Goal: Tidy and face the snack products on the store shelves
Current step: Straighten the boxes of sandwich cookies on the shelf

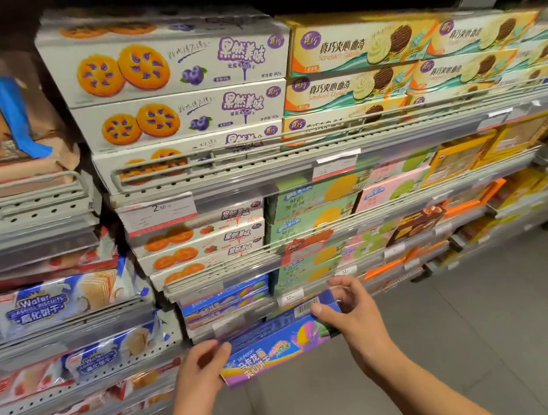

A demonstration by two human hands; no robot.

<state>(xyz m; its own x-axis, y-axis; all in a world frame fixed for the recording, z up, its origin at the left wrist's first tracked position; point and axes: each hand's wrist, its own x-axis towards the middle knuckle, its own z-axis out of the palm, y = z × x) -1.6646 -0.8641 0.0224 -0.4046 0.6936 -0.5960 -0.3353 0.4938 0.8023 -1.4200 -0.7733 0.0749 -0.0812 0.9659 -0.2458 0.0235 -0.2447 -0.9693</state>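
Observation:
A long blue and purple macaron biscuit box (275,343) is held out in front of a low shelf, tilted, with its barcode end up and to the right. My left hand (201,368) grips its lower left end. My right hand (350,308) grips its upper right end, thumb across the box top. More boxes of the same kind (225,301) lie stacked on the shelf just behind it. Above them stand white boxes with orange jam biscuits (197,241).
Higher up sit blueberry biscuit boxes (165,65) and yellow sandwich cookie boxes (359,45) behind a wire shelf rail (292,143). Wafer packs (59,301) fill the left bay. Green and pink boxes (314,212) are to the right. Grey tiled floor (486,319) lies below.

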